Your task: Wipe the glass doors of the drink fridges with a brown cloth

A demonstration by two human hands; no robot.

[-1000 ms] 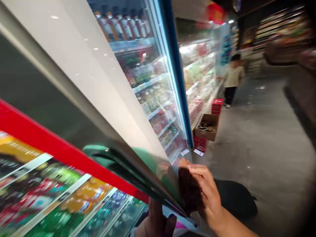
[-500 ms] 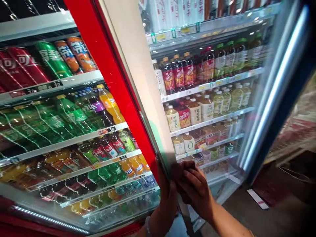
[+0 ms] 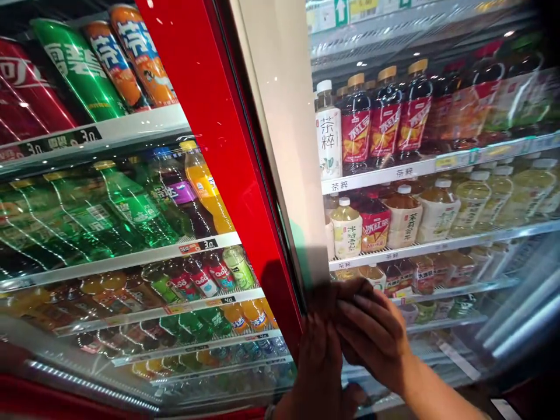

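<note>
Low in the middle, my left hand is in shadow at the cream upright panel. Its fingers point up and lie close together. Against its right side is my right hand, the fingers folded and pressed together at the panel's lower right edge. Whatever lies between the two hands is hidden by dark shadow and the fingers. Just left of the hands runs the red frame of a drinks cooler, and a dark narrow seam separates it from the panel.
The left cooler holds red and green cans, green bottles and orange bottles on tilted shelves. In the right cooler stand red-labelled tea bottles and pale-labelled bottles. A light strip glows at lower right.
My view has come closer to the panel and the right cooler's shelves, which appear larger. Both hands have shifted right and slightly down in the picture, still close together.
</note>
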